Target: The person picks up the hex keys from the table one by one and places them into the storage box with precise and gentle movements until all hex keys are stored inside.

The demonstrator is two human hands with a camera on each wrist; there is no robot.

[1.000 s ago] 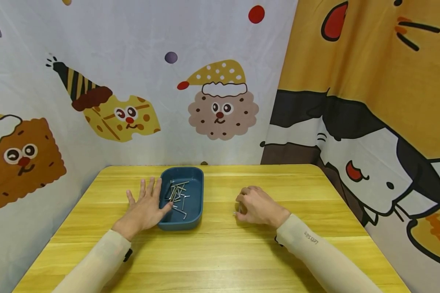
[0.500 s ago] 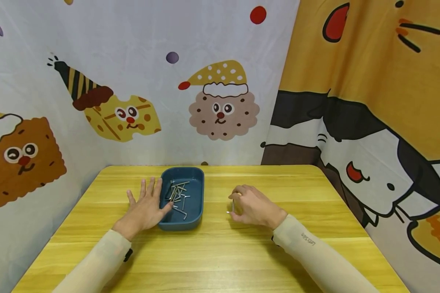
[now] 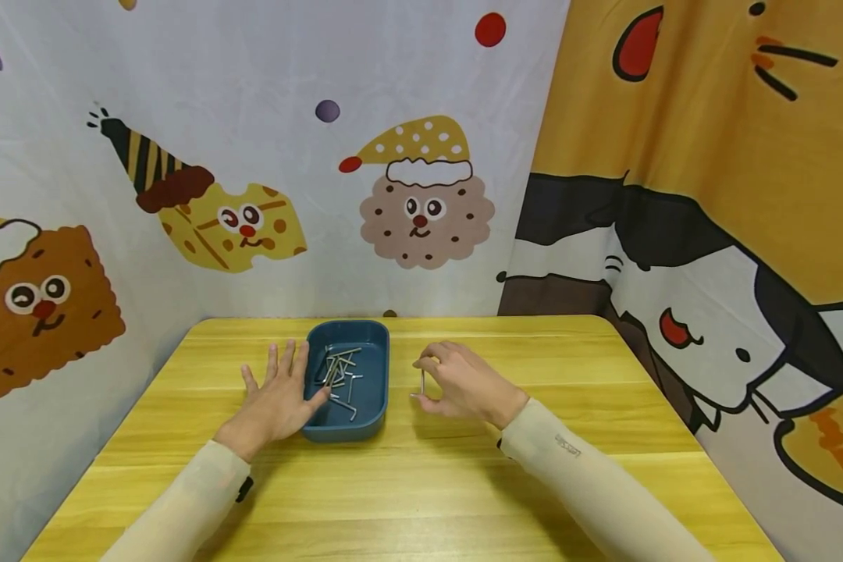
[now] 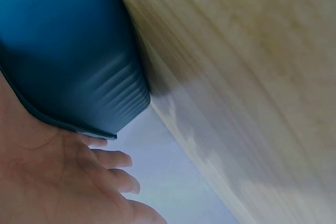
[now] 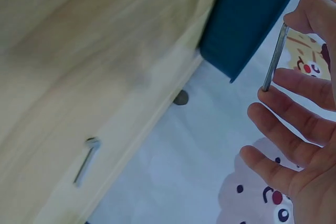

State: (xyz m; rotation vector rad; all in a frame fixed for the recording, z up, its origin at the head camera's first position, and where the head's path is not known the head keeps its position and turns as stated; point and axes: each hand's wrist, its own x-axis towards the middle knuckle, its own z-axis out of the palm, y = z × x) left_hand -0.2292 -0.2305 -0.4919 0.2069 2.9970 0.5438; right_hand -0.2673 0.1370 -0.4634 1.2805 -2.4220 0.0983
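In the head view my left hand [image 3: 270, 410] lies against the left side of a blue rectangular tray [image 3: 385, 390], fingers spread and thumb over its rim. Several L-shaped metal hex keys [image 3: 340, 368] lie heaped inside. To the tray's right, my right hand [image 3: 467, 382] pinches one hex key [image 3: 422, 381] between thumb and fingertips, its long arm upright. The right wrist view shows that hex key [image 5: 274, 59] spanning thumb and fingertip, other fingers extended. The left wrist view has the tray's ribbed outer wall [image 4: 68, 51] over my left palm [image 4: 63, 182].
A small metal rod with a wider end [image 5: 85, 162] lies on the wooden table [image 5: 105, 51] in the right wrist view; my right hand hides it in the head view. A printed curtain [image 3: 253, 117] hangs right behind the table's far edge.
My right hand has moved left towards the tray with the pinched hex key, which shows more clearly now. The left hand and the tray have stayed in place.
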